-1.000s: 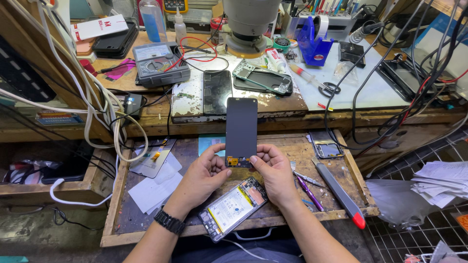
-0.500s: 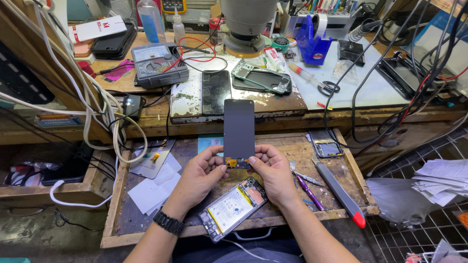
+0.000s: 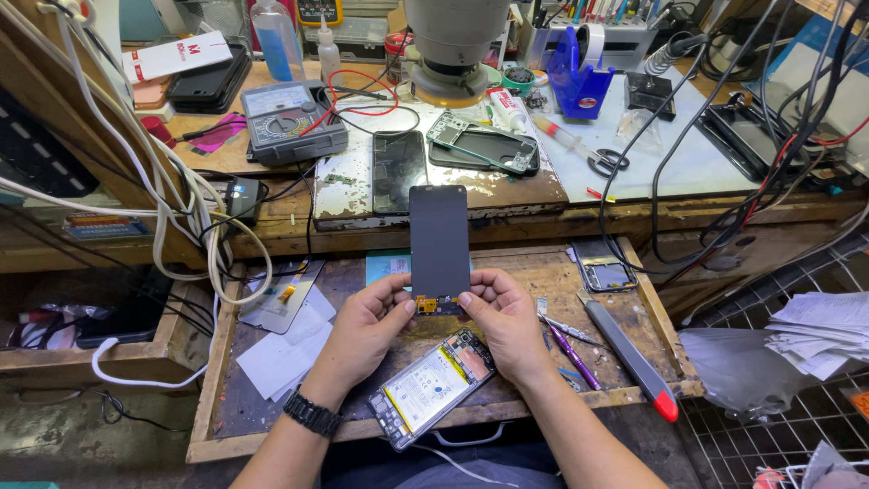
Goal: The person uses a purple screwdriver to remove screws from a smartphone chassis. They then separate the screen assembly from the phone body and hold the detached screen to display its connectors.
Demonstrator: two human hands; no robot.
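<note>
Screen panel (image 3: 439,244): held above the tray's (image 3: 634,272) far edge; long axis runs away from the person, connector end nearest.
Left hand (image 3: 367,330): pinches the lower left corner.
Right hand (image 3: 507,321): pinches the lower right corner.
Opened phone (image 3: 430,388): lies diagonally at the near edge.

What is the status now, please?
Left hand and right hand both grip screen at its bottom edge, upright. Open phone lies on tray below. Nothing in the way.
</note>
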